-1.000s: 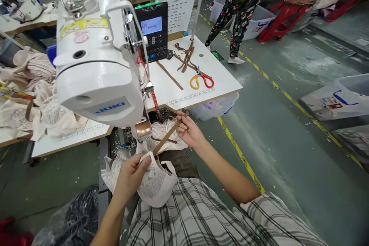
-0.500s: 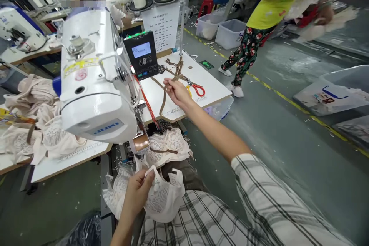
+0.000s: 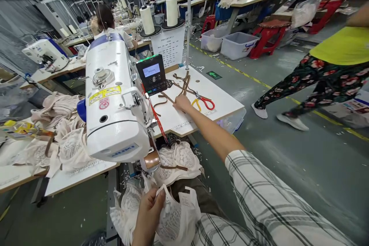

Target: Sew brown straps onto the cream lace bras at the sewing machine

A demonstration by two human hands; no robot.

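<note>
My left hand [image 3: 150, 215] pinches the edge of a cream lace bra [image 3: 170, 219] over my lap, with thumb and fingers closed on it. My right hand [image 3: 182, 104] is down on the white table [image 3: 190, 123], its fingers closed at a narrow brown strip [image 3: 168, 98]; the fingertips are partly hidden. More brown strips cross behind that hand. Just right of it lie scissors with red and yellow handles [image 3: 206, 102]. Under the needle end of the white sewing machine [image 3: 115, 123], another part of lace bra [image 3: 178, 159] hangs with a brown strip across it.
A control panel [image 3: 151, 73] and two thread cones [image 3: 172, 11] stand behind the machine. Cream bras [image 3: 70, 146] are piled at left. A person in floral trousers [image 3: 302, 77] walks at right, near plastic bins [image 3: 238, 46] and a red stool [image 3: 268, 38].
My right hand has lowered onto the table among the brown strips, and one strip now curls differently. The left hand keeps its hold. The walking person has moved right; my view has tilted up.
</note>
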